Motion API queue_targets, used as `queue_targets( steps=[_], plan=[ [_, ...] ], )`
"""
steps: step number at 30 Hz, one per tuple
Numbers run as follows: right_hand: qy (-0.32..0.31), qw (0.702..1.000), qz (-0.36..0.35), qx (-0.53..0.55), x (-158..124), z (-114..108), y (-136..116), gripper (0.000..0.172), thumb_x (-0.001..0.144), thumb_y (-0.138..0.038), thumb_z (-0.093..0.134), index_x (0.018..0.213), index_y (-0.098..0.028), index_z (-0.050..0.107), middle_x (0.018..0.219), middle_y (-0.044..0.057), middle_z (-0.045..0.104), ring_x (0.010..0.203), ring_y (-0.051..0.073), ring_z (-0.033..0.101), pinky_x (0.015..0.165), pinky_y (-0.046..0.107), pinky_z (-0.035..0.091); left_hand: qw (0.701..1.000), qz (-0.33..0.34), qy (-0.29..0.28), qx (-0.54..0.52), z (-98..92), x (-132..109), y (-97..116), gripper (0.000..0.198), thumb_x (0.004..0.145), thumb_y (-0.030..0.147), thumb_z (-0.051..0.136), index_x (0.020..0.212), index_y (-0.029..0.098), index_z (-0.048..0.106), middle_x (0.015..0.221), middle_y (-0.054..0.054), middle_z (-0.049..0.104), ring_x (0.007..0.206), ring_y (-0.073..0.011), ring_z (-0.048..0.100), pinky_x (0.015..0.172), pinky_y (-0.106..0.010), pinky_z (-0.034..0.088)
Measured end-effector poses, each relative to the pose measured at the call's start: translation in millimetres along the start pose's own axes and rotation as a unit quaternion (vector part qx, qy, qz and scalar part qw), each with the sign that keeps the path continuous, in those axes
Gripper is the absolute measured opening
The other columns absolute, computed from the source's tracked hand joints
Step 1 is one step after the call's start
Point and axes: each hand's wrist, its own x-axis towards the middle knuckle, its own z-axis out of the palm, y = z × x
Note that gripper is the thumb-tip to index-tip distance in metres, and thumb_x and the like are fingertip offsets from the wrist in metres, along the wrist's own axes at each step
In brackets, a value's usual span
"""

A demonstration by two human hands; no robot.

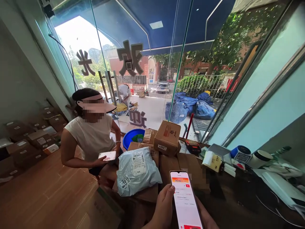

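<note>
My left hand (164, 206) is closed around a smartphone (186, 203) at the bottom centre, with the thumb resting on the lit screen's left edge. Part of my right hand (206, 218) shows beneath the phone's right side; its fingers are hidden. Just beyond the phone, a grey plastic mailer bag (137, 171) with labels lies on brown cardboard boxes (190, 165). A smaller cardboard box (167, 137) sits on top of the pile. Across the pile, a person in a white top (91, 136) and a visor holds a white phone (107, 156).
A dark counter (238, 197) on the right carries label rolls (240, 154), a red handheld device (192, 147) and cables. A blue basin (132, 136) stands behind the boxes. Labelled parcels (35, 140) line the left wall. Glass doors (143, 79) face a street, where another person bends over.
</note>
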Motion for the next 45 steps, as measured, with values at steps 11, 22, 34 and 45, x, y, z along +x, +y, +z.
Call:
queue_targets(
  steps=[11,22,34,45],
  plan=[
    [-0.026,0.994,-0.039,0.098,-17.5,27.8,-26.5,0.09,0.055,-0.047,0.082,0.133,-0.026,0.04,0.134,0.011,0.055,0.127,0.031,0.046,0.105,0.043,0.037,0.998,-0.057,0.023,0.008,4.4,-9.1,1.3,0.048,0.06,0.061,0.065,0.082,0.018,0.066,0.088,-0.006,0.072,0.087,-0.0235,0.061,0.08,-0.033,0.048],
    [-0.033,0.994,-0.024,0.104,-21.0,31.8,-27.1,0.094,0.054,-0.048,0.082,0.134,-0.027,0.038,0.135,0.009,0.055,0.13,0.03,0.043,0.108,0.041,0.035,0.997,-0.071,0.014,0.022,2.1,-9.9,-0.6,0.042,0.066,0.053,0.062,0.088,0.018,0.065,0.096,-0.009,0.072,0.088,-0.0224,0.063,0.08,-0.032,0.049],
    [-0.004,0.986,-0.026,0.167,-21.8,33.4,-18.6,0.09,0.052,-0.041,0.084,0.131,-0.027,0.041,0.13,0.008,0.059,0.128,0.029,0.045,0.107,0.041,0.034,0.998,-0.055,0.006,0.017,-2.4,-7.4,-8.9,0.036,0.07,0.048,0.06,0.088,0.018,0.063,0.083,-0.003,0.07,0.081,-0.0193,0.059,0.077,-0.03,0.045],
    [0.194,0.971,0.042,0.13,-4.4,26.2,0.5,0.05,0.066,-0.056,0.071,0.105,-0.024,0.065,0.103,0.004,0.073,0.109,0.031,0.061,0.097,0.044,0.048,0.997,-0.024,-0.033,0.059,0.4,-6.3,-16.1,0.038,0.073,0.045,0.054,0.094,0.014,0.063,0.093,-0.009,0.071,0.09,-0.0254,0.062,0.081,-0.035,0.045]
  ],
)
